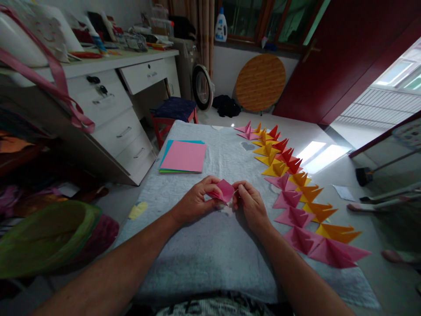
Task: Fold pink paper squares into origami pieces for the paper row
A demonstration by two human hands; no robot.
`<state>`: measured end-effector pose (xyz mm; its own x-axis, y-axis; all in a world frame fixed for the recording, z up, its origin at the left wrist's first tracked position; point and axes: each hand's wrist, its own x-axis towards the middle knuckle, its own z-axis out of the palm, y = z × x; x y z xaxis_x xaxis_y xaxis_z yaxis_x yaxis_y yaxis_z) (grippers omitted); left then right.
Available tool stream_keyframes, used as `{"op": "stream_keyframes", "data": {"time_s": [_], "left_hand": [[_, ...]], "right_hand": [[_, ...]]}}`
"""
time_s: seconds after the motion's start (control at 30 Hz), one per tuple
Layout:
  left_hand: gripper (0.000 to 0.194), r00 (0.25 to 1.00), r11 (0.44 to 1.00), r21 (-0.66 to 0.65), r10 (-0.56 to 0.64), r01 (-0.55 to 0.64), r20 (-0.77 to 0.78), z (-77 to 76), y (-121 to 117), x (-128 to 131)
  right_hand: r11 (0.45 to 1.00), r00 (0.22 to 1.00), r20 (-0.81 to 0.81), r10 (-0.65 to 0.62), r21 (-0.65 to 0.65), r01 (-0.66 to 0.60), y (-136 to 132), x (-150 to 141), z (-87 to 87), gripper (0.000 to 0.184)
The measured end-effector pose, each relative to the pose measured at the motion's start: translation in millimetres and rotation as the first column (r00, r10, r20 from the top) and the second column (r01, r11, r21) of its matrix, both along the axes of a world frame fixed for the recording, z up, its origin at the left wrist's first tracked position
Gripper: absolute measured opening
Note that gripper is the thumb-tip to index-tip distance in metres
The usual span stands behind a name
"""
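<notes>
A small folded piece of pink paper [225,190] is held above the middle of the cloth-covered table [197,245]. My left hand [199,198] grips its left side between thumb and fingers. At the paper's right edge, the fingers of my right hand [249,201] are pinched together; whether they hold the paper's edge is too small to make out. Beyond my left hand lies a stack of square paper sheets [184,156], pink on top with blue and green edges showing. Folded paper cranes [287,198] in pink, yellow, orange and red stand in rows along the table's right side.
A white desk [108,105] with drawers stands on the left, and a stool [174,109] sits past the table's far edge. At lower left is a green-lined bin [49,237]. Behind are an open washing machine door [202,87] and a round wooden tabletop [260,82].
</notes>
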<state>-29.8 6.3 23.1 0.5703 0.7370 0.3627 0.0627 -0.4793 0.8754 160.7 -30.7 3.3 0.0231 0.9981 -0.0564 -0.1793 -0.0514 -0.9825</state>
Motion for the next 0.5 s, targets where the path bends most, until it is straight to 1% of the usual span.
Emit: {"op": "stream_keyframes", "data": {"time_s": [0.2, 0.37, 0.5], "left_hand": [[0.008, 1.0, 0.999, -0.039, 0.009, -0.008, 0.027, 0.8, -0.9, 1.1], [0.011, 0.999, 0.998, -0.06, -0.001, 0.003, 0.038, 1.6, -1.6, 1.3], [0.011, 0.999, 0.998, -0.059, -0.019, 0.02, 0.031, 2.3, -2.3, 1.1]], "right_hand": [[0.996, 0.997, -0.045, 0.068, -0.052, -0.07, 1.0, -1.5, -0.7, 0.031], [0.992, 0.993, -0.04, 0.114, -0.043, -0.115, -0.4, -1.5, -2.0, 0.032], [0.984, 0.982, -0.084, 0.168, -0.042, -0.172, -1.4, -1.7, -1.8, 0.031]]}}
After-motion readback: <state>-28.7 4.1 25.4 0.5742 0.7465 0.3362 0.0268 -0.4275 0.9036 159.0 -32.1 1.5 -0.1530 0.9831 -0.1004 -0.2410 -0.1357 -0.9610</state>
